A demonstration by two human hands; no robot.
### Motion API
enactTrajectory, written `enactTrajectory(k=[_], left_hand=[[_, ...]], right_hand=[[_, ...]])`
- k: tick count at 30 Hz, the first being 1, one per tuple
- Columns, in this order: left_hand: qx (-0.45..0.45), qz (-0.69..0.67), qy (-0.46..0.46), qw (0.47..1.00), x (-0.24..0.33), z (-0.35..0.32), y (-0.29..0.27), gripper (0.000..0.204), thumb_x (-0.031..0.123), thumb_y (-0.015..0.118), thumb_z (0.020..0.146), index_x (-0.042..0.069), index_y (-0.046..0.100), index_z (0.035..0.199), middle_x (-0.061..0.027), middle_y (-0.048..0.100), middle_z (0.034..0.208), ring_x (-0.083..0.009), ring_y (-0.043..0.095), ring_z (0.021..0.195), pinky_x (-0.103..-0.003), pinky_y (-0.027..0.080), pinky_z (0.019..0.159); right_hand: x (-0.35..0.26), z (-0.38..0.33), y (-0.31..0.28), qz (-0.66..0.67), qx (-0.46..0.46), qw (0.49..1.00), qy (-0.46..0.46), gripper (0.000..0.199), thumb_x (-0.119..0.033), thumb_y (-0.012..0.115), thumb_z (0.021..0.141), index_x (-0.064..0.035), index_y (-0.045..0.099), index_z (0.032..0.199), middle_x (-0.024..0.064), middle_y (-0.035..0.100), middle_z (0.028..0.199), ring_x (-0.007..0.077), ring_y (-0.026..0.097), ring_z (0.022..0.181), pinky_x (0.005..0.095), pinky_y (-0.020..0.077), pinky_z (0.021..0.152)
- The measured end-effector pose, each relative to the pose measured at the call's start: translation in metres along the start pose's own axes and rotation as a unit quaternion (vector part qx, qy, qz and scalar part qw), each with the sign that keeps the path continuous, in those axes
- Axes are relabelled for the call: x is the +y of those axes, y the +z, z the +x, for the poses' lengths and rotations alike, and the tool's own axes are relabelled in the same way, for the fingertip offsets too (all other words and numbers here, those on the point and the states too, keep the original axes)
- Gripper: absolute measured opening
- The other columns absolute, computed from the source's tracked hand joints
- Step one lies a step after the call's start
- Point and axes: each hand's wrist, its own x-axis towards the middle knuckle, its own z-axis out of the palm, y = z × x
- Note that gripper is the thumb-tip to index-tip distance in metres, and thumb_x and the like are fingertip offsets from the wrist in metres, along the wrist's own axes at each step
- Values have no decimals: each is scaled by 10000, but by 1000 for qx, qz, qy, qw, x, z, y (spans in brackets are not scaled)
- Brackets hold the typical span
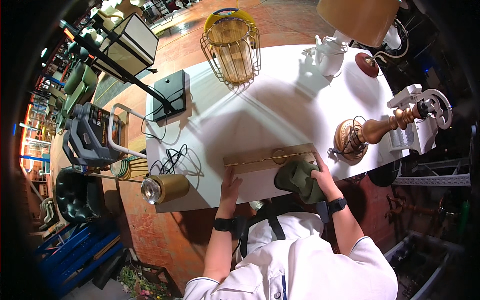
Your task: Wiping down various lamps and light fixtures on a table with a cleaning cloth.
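A long, low brown wooden piece point(250, 162) with a gold line along it and a round gold fitting lies near the front edge of the white table. At its left end my left hand point(230, 186) grips it, thumb toward the near face. My right hand point(324, 176) is at the other end, closed on a dark green cloth point(298, 181). The cloth bunches below that hand and covers part of the wooden piece's near side. Whether my right fingers also hold the wood is hard to make out.
On the white table point(210, 135) stand a gold cylinder with a glass end point(172, 189), a wire-cage lantern point(232, 50), a black-framed lamp point(169, 95), a white ceramic pot point(330, 56) and a turned gold lamp base point(352, 140). Black cord point(170, 162) lies loose at left.
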Motion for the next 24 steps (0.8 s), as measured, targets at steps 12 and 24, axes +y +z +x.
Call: enactTrajectory(k=[12, 24], left_hand=[[-8, -16, 23, 1000, -1, -1, -4, 525, 28, 515, 809, 14, 346, 1306, -96, 431, 1274, -221, 391, 1211, -329, 312, 1000], [46, -16, 46, 998, 27, -24, -30, 425, 82, 531, 826, 20, 422, 1232, -86, 514, 1160, -203, 522, 1048, -338, 390, 912]], right_hand=[[-9, -1, -1, 7, -12, 999, 37, 853, 1, 468, 604, -57, 207, 1413, 114, 334, 1399, 176, 441, 1113, 240, 393, 881], [-118, -56, -42, -80, 3, 986, -144, 569, -81, 533, 620, 18, 415, 1168, 95, 473, 1114, 199, 465, 1056, 298, 327, 960]])
